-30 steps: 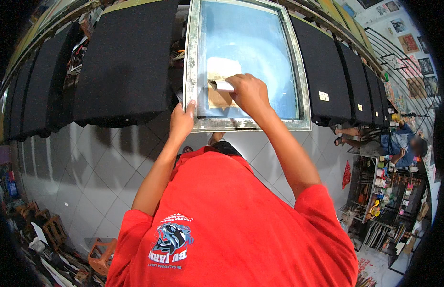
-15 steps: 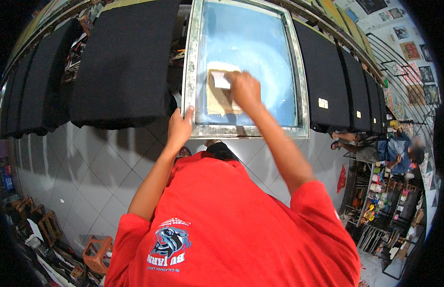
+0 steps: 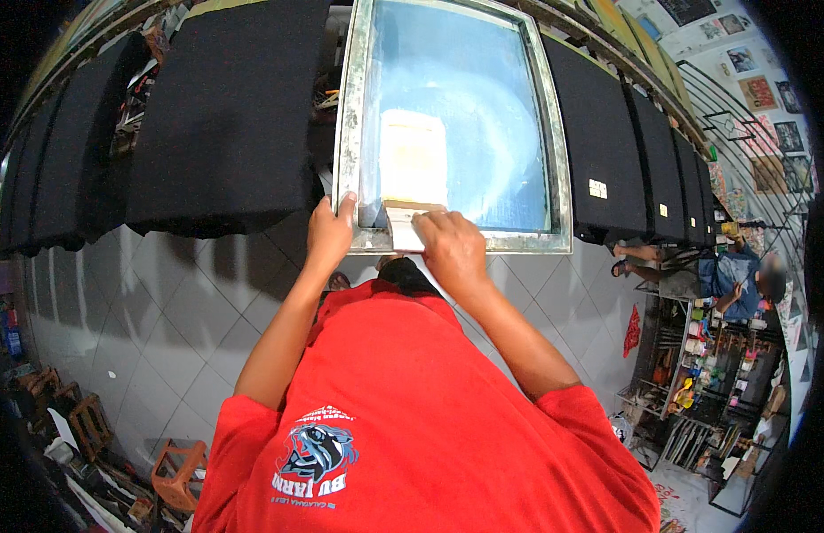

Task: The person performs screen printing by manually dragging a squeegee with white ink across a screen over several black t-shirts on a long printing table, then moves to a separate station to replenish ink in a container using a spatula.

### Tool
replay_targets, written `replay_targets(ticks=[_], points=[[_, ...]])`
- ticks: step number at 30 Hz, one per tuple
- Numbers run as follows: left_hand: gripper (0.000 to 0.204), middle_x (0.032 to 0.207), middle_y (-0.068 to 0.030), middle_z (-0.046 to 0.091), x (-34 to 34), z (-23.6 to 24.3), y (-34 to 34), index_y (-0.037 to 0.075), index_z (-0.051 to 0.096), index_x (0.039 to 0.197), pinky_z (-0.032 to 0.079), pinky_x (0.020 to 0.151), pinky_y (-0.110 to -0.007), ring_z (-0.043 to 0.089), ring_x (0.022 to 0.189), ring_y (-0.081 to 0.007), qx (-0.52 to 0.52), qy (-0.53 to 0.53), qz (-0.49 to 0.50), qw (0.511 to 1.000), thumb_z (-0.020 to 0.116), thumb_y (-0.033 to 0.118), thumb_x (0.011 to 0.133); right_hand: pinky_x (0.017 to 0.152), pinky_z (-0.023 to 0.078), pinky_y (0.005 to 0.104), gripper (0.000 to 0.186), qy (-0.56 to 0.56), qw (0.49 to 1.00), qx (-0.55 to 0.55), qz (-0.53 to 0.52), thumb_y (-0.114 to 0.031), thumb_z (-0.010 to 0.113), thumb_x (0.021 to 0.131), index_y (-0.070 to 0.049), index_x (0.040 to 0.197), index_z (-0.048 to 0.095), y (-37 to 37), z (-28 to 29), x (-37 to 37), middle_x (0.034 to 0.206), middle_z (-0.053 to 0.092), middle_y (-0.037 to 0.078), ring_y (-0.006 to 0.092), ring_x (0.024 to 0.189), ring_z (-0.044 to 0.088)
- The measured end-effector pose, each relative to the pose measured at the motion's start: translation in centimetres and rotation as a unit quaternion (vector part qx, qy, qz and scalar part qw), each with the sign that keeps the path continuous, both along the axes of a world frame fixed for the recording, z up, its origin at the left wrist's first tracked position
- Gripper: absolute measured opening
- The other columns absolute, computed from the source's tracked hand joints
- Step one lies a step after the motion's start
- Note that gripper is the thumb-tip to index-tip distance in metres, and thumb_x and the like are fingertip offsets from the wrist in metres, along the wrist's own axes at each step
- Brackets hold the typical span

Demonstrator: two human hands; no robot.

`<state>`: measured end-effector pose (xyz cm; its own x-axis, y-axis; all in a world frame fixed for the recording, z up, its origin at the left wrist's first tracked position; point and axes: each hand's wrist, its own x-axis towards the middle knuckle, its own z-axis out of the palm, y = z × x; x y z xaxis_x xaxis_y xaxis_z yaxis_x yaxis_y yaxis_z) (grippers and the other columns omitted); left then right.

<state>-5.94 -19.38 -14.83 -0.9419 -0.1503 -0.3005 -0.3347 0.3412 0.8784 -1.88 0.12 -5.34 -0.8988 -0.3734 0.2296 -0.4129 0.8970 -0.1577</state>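
Observation:
A metal-framed screen (image 3: 557, 124) with pale blue mesh (image 3: 509, 133) spans the top middle. On its lower left part lies a white-cream rectangular patch (image 3: 413, 155). My left hand (image 3: 330, 233) grips the left rail near the lower corner, thumb along the metal. My right hand (image 3: 449, 249) is closed on a pale flat scraper (image 3: 401, 226) at the bottom of the patch, over the lower rail. A thin yellowish band lies along the scraper's upper edge.
Black-covered boards (image 3: 225, 115) flank the screen on both sides. Another person in blue (image 3: 736, 289) is at the right, by a rack of coloured containers (image 3: 696, 355). An orange plastic stool (image 3: 176, 466) stands lower left on the tiled floor (image 3: 163, 329).
My right hand has moved down with the scraper from mid-patch to the lower rail. The brownish tan patch now looks mostly white. My left hand stays on the frame.

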Motion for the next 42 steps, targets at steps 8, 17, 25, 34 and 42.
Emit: replay_targets(ticks=[8, 17, 25, 34, 42], points=[[0.045, 0.09, -0.0285, 0.064, 0.6, -0.3, -0.1, -0.008, 0.06, 0.097, 0.046, 0.078, -0.044, 0.062, 0.088, -0.0429, 0.013, -0.002, 0.011, 1.0, 0.054, 0.036, 0.092, 0.069, 0.051, 0.0361, 0.03, 0.039, 0.999, -0.008, -0.006, -0.003, 0.063, 0.068, -0.008, 0.097, 0.064, -0.2, -2.0, -1.4, 0.09, 0.065, 0.006, 0.0245, 0.08, 0.061], [0.046, 0.094, -0.0297, 0.064, 0.0, -0.1, -0.3, -0.009, 0.06, 0.098, 0.046, 0.081, -0.045, 0.062, 0.092, -0.0442, 0.0, 0.015, -0.004, 1.0, 0.055, 0.036, 0.092, 0.065, 0.053, 0.0431, 0.018, -0.048, 0.996, 0.074, -0.004, -0.019, 0.067, 0.071, -0.012, 0.087, 0.07, 1.5, 0.0, -17.6, 0.079, 0.067, 0.013, 0.0306, 0.074, 0.066], [0.047, 0.096, -0.0299, 0.064, -0.1, -0.7, -0.1, -0.009, 0.061, 0.1, 0.045, 0.082, -0.045, 0.061, 0.094, -0.0441, -0.01, -0.01, 0.007, 1.0, 0.054, 0.037, 0.092, 0.064, 0.051, 0.0447, 0.016, -0.069, 0.995, 0.061, -0.031, -0.021, 0.068, 0.07, -0.012, 0.083, 0.068, 1.6, 5.7, -15.1, 0.074, 0.067, 0.013, 0.0355, 0.074, 0.064], [0.045, 0.097, -0.0254, 0.066, 0.3, 1.9, 0.2, -0.01, 0.061, 0.104, 0.046, 0.081, -0.04, 0.063, 0.093, -0.0328, 0.001, 0.001, -0.009, 1.0, 0.052, 0.033, 0.095, 0.077, 0.046, 0.0389, 0.032, 0.011, 1.0, 0.006, -0.006, -0.014, 0.067, 0.07, -0.007, 0.1, 0.059, 0.9, -1.7, 0.3, 0.098, 0.061, 0.008, 0.0265, 0.093, 0.057], [0.046, 0.096, -0.0289, 0.064, 0.0, 0.6, 0.1, -0.01, 0.06, 0.102, 0.046, 0.081, -0.042, 0.063, 0.093, -0.0395, 0.011, -0.003, 0.006, 1.0, 0.054, 0.035, 0.093, 0.093, 0.04, 0.0433, 0.073, -0.079, 0.992, -0.1, 0.025, -0.037, 0.077, 0.067, -0.001, 0.124, 0.051, 0.9, -0.2, 1.4, 0.121, 0.053, 0.017, 0.0321, 0.113, 0.049]])
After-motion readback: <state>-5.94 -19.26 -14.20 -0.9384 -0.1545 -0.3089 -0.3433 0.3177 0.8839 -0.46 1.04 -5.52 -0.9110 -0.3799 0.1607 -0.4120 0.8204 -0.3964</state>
